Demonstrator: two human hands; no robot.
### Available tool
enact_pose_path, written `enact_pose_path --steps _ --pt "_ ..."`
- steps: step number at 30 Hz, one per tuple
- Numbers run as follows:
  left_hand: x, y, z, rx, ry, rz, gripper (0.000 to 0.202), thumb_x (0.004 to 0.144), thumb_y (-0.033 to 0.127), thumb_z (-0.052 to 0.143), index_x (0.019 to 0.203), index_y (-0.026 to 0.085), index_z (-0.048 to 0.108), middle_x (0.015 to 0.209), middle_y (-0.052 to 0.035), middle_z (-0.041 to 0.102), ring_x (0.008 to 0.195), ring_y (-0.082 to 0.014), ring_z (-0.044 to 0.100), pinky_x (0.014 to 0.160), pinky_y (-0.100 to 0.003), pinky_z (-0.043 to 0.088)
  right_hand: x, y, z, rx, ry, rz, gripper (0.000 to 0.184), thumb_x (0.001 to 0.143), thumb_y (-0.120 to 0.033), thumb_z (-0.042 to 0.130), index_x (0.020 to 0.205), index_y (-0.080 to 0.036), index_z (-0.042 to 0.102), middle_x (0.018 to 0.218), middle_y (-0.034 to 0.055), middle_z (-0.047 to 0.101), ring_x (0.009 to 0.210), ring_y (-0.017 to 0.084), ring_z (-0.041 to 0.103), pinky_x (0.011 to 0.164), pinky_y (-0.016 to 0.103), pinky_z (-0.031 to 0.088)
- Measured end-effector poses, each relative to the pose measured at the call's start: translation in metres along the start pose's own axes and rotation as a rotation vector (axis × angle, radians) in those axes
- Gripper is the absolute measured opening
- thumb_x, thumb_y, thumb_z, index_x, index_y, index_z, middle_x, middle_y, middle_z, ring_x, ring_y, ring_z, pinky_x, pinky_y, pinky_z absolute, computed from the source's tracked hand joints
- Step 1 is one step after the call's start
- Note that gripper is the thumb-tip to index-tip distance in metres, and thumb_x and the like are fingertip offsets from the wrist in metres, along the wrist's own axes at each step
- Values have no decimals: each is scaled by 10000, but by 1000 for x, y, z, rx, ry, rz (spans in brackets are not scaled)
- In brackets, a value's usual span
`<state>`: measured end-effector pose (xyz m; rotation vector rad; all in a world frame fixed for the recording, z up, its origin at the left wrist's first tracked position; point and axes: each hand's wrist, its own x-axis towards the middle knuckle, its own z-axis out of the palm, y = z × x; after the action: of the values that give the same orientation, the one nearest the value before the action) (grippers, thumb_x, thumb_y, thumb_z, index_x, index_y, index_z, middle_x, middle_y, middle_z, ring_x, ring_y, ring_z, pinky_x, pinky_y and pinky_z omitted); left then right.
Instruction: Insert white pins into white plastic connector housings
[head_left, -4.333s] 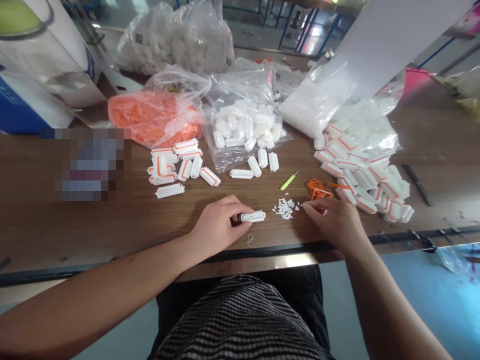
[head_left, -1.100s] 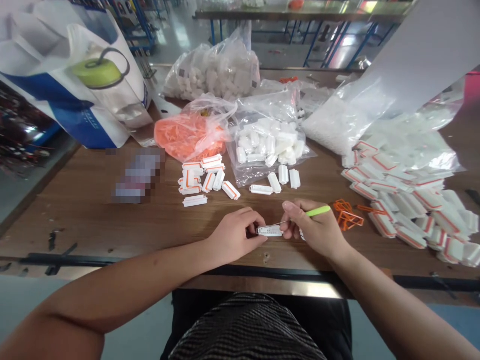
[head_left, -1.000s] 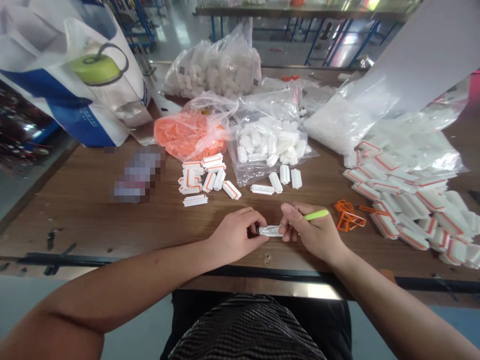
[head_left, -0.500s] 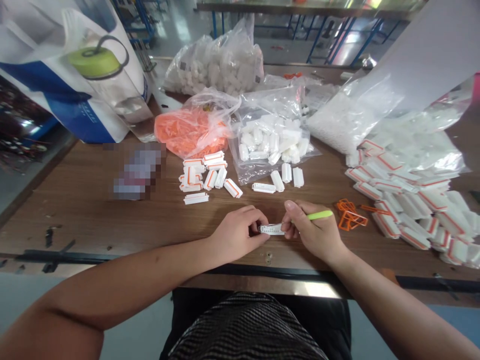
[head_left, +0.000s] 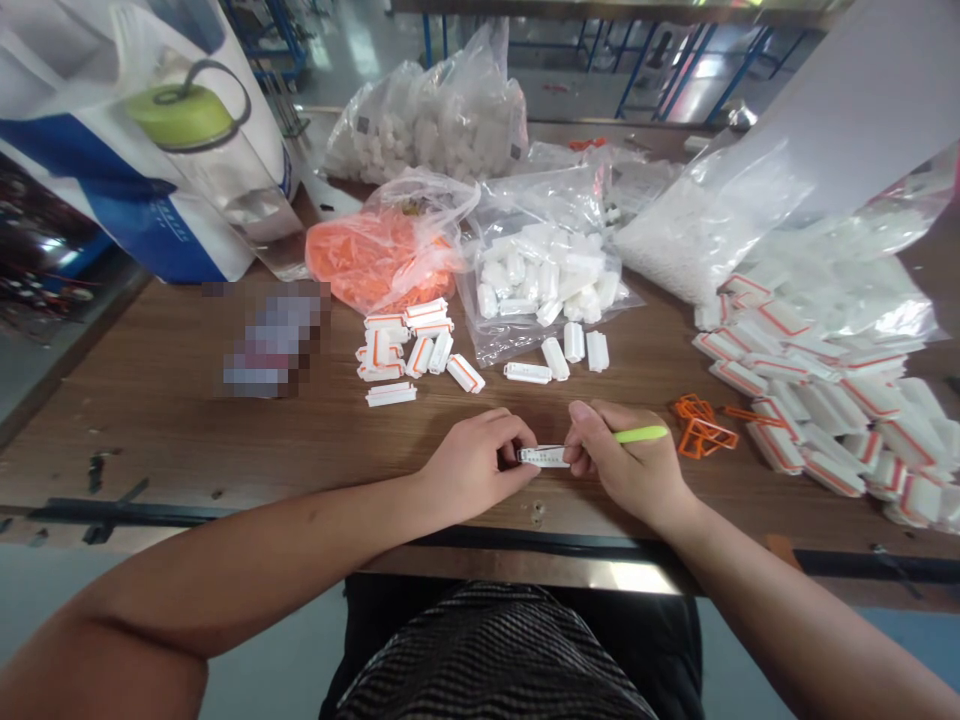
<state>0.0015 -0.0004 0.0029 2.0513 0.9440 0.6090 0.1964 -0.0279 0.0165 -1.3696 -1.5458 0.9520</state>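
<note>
At the near side, the left hand (head_left: 476, 460) pinches the left end of a white block (head_left: 551, 458) between thumb and fingers, low over the surface (head_left: 300, 440). The right hand (head_left: 626, 465) grips a green-handled pick (head_left: 640, 434), its thin shaft lying across the top of the block; the right fingertips are at the block's other end, and whether they touch it I cannot tell. To the right lie loose orange frames (head_left: 701, 428), then a heap of orange-trimmed blocks (head_left: 821, 395).

Beyond the hands, 4 white blocks (head_left: 528, 373) sit in a loose group, and more orange-trimmed pieces (head_left: 386, 347) cluster to their left. Behind these stand the bags: an orange bag (head_left: 375, 265), clear plastic full of orange parts; an open block bag (head_left: 544, 275) holding white blocks; and a bead bag (head_left: 675, 240) packed with tiny white pieces. At left, a green-lidded bottle (head_left: 184, 115) stands beside a blue-and-white bag (head_left: 165, 235), contents hidden. Farthest back is a big clear bag (head_left: 427, 130) of whitish parts.

4.3 s ago the pick lay on the surface and the right hand was at a small pile of white bits; now it holds the pick.
</note>
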Motion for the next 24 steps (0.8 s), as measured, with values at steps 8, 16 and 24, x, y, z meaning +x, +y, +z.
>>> enact_pose_path --steps 8,16,24 --pt "1 3 -1 -5 -17 -36 118 781 172 730 850 174 634 723 38 545 621 -102 523 615 -244 434 0 -11 3 -199 7 -181 454 998 -284 468 566 -187 568 473 -24 584 413 82 553 468 216 424" --pt "0 1 1 -31 -6 -53 93 787 194 710 827 169 630 734 29 561 630 -105 532 590 -237 425 -6 -8 3 -339 -41 -391 436 993 -251 468 567 -195 542 477 -18 563 414 82 521 449 231 373" --pt "1 -1 -1 -23 -3 -14 112 797 198 719 860 175 629 744 31 554 627 -101 544 613 -245 441 -6 -7 2 -94 76 -159 452 999 -316 460 588 -195 604 523 -2 626 416 90 582 444 215 453"
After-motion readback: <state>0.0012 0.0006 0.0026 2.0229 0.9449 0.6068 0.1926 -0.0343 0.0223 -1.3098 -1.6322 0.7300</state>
